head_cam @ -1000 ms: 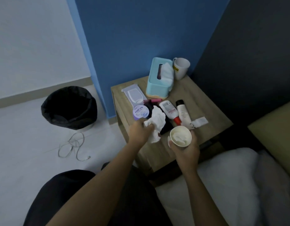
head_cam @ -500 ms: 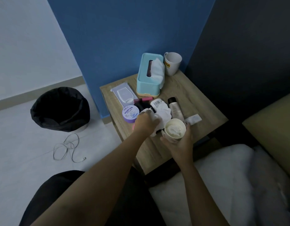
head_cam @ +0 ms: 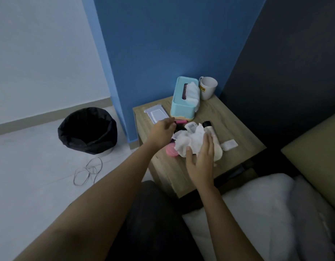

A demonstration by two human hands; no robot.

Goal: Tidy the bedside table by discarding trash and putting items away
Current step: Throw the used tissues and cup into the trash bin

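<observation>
My right hand (head_cam: 200,159) grips a cream paper cup (head_cam: 218,150) over the wooden bedside table (head_cam: 238,125), its fingers pressing a crumpled white tissue (head_cam: 189,142) against the cup's top. Most of the cup is hidden by the hand and the tissue. My left hand (head_cam: 161,131) hovers just left of the tissue with its fingers apart and nothing in it, near a dark item and a pink stick (head_cam: 181,121). A pink round jar (head_cam: 171,152) lies beneath the tissue's left edge.
On the table stand a teal tissue box (head_cam: 183,98), a white mug (head_cam: 208,87), a wipes pack (head_cam: 156,114), a white tube (head_cam: 191,126), a black-capped bottle (head_cam: 208,125) and a small sachet (head_cam: 229,145). A black bin (head_cam: 87,129) and a cable (head_cam: 88,171) are on the floor at left. White bedding (head_cam: 257,204) lies at lower right.
My left hand has let go of the crumpled tissue and drawn back to the left. The tissue now sits on the cup under my right hand's fingers.
</observation>
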